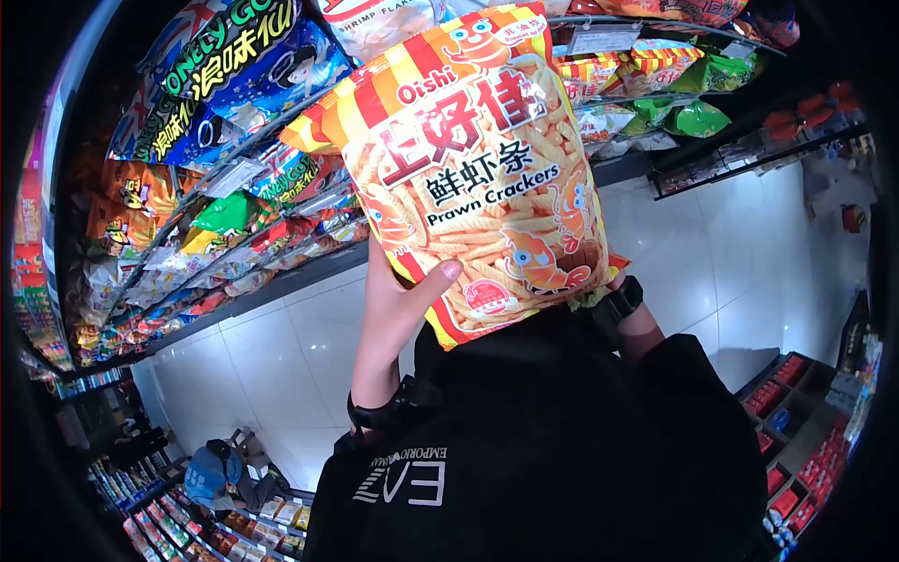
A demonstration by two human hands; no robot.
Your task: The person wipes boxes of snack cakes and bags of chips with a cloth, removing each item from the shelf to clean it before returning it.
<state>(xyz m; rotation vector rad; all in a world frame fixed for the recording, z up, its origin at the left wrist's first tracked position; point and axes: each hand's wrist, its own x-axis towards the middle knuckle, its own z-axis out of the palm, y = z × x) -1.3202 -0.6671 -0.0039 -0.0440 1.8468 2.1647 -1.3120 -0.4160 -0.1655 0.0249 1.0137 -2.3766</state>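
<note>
A large red, yellow and white bag of prawn crackers (pixel 487 178) is held up in front of the shelves, its printed front facing the camera and slightly tilted. My left hand (pixel 403 295) grips its lower left edge, the thumb lying on the front and the other fingers hidden behind. At the lower right corner of the bag is my right hand (pixel 613 281), mostly hidden by the bag, with a dark band on the wrist; its fingers cannot be made out.
Snack shelves (pixel 281 300) run across the upper left, with large blue bags (pixel 243 75) on top. More shelves (pixel 693 169) stand at the right. A person in blue (pixel 211 473) is low at the bottom left. Red goods fill a rack (pixel 805 403) at the lower right.
</note>
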